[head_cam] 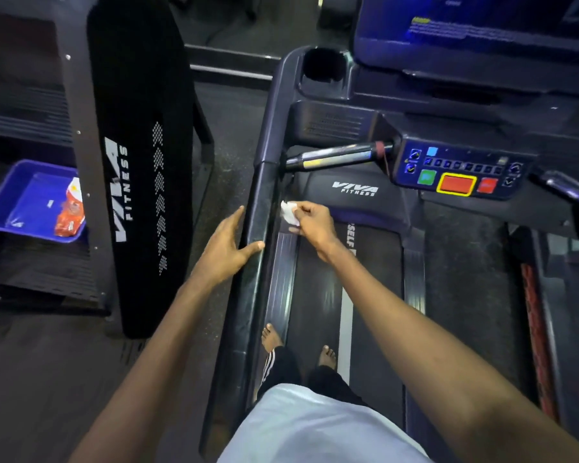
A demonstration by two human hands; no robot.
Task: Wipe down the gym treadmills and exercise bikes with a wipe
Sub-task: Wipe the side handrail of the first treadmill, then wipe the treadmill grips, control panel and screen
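Standing barefoot on treadmill belt (318,295). Right hand (311,222): grip pinched on white wipe (288,212), held at inner face of left side rail (258,208), below the console (462,172). Left hand (229,248): grip open, resting on the rail. Judged early: this rail in hand; console, belt, neighbouring machine (141,162) not yet done; no bikes in view.

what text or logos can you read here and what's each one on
"VIVA FITNESS": black side panel of the machine on the left.
"VIVA FITNESS": treadmill motor cover.
"SELF", the rest cut off: treadmill belt.
Too blurred or small to read: the screen, the console buttons, the orange packet in the blue tray.
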